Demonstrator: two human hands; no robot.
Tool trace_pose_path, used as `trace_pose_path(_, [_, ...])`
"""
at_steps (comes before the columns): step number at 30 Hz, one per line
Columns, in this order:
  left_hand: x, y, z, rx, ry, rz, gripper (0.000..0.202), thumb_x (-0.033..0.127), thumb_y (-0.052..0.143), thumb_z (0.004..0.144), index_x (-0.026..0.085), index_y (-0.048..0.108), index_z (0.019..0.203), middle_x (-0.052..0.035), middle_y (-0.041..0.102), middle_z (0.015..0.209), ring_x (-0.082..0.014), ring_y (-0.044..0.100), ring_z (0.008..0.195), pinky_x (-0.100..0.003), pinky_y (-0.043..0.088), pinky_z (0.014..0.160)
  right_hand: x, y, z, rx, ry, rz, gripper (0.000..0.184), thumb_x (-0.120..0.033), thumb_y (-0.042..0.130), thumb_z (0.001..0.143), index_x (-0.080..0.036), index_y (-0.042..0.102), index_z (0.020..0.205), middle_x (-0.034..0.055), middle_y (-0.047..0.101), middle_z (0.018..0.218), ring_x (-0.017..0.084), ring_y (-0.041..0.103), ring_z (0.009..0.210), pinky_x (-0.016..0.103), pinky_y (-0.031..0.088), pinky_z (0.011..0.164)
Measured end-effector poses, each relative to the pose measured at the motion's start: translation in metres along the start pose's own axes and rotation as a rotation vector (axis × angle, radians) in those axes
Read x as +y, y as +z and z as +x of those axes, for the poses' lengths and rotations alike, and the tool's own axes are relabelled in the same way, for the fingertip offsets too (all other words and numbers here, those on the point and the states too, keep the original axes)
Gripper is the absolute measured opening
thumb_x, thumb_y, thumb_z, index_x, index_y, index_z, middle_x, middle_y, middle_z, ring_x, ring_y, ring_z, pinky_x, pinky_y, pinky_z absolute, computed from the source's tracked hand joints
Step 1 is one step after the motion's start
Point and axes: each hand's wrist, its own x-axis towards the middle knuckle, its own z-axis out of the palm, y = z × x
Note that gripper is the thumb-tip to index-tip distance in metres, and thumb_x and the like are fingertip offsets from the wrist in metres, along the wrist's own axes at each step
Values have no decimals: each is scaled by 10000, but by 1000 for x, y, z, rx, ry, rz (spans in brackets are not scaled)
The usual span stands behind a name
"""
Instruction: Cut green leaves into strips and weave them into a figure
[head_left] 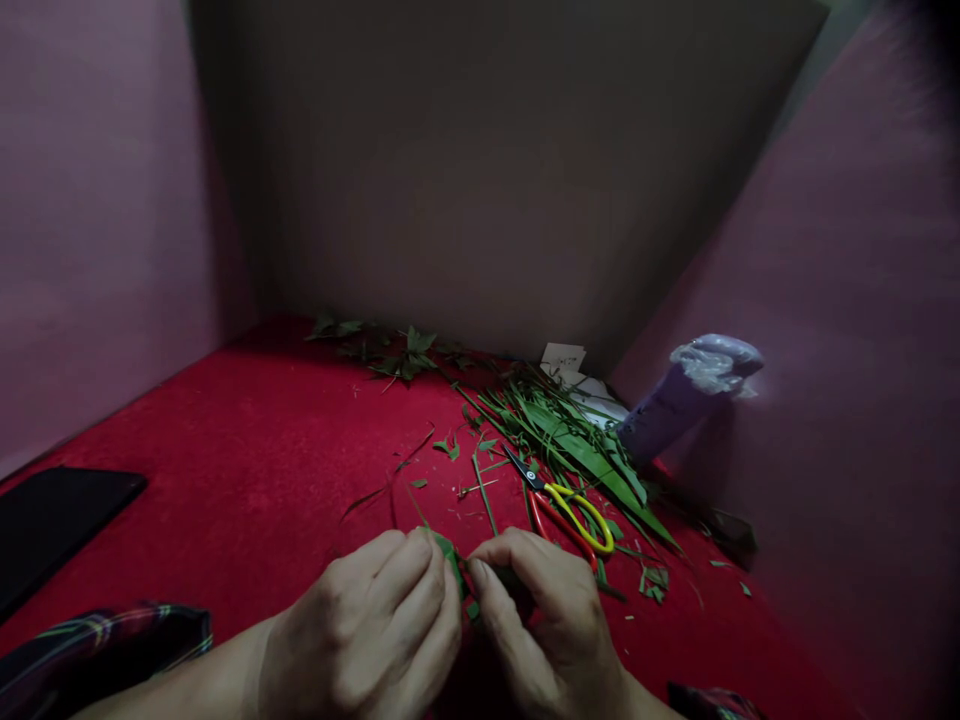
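Both my hands meet low in the middle of the view over a red cloth surface [247, 470]. My left hand [367, 625] and my right hand [544, 620] have their fingers curled and pinch a folded green leaf strip [451, 558] between them. Just beyond my right hand lie scissors [570, 508] with yellow and red handles. A heap of long green leaves [577, 445] spreads behind the scissors.
More leaf pieces [397, 355] lie at the back by a brown board [495, 170]. A purple wrapped roll [686, 395] leans at the right wall. White paper [574, 370] sits at the back. A dark flat object [52, 520] lies at the left.
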Motion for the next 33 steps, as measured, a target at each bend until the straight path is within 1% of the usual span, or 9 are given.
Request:
trace_pose_path(7, [-2,-2,2,-10,9,-40,283,52,359,807,111,634,783,-82,664,682,-183,609,689,-330,522,632,0,0,1,-43,-136,-19,127,-63,467,779,-111,575,733,32,535,562,128,487,515,249,354,513])
trace_pose_path(11, [-2,-2,3,86,-44,-56,298,50,339,809,112,626,757,-74,670,681,-169,608,646,-315,514,612,0,0,1,-11,-187,-31,115,-52,486,755,-111,580,722,23,524,548,120,463,496,247,339,493])
trace_pose_path(13, [-1,-1,2,133,-81,-61,313,43,321,802,100,628,779,-77,678,695,-173,612,647,-321,512,615,0,0,1,14,-212,-29,106,-50,499,744,-108,583,718,21,524,545,114,451,486,245,333,485])
trace_pose_path(17, [0,-1,-1,103,-75,-75,303,39,339,785,69,629,871,-102,695,786,-183,624,699,-335,514,644,-1,-2,2,23,-199,12,115,-55,495,738,-101,592,698,10,496,524,107,428,476,244,327,482])
trace_pose_path(19, [0,-1,-2,85,-59,-104,286,35,361,782,60,630,875,-103,693,779,-180,623,697,-339,517,655,-3,-3,2,2,-123,94,132,-73,479,748,-104,596,696,3,482,526,102,427,477,239,329,484])
trace_pose_path(21, [-1,-1,-2,84,-53,-133,263,33,387,775,61,632,865,-98,688,762,-175,621,694,-341,523,665,-6,-3,3,-37,30,203,146,-110,470,763,-114,592,681,-10,466,529,92,417,470,225,331,478])
trace_pose_path(27, [-1,-2,-2,54,-59,-153,263,45,379,796,78,636,845,-93,681,733,-176,617,697,-349,538,670,-13,0,5,-140,672,576,163,-275,533,722,-159,497,612,-61,388,478,66,325,424,181,278,399])
trace_pose_path(29, [-1,-2,-3,47,-48,-148,262,51,383,796,89,636,856,-96,685,754,-179,621,721,-351,538,686,-12,1,5,-128,751,627,172,-294,557,686,-164,484,602,-63,392,477,64,321,426,178,271,400])
trace_pose_path(33, [-1,-3,-3,58,-60,-118,272,51,380,796,66,629,905,-115,693,842,-194,633,758,-352,530,690,-12,0,7,-126,763,556,135,-248,551,655,-161,480,581,-58,397,486,75,341,461,192,281,437])
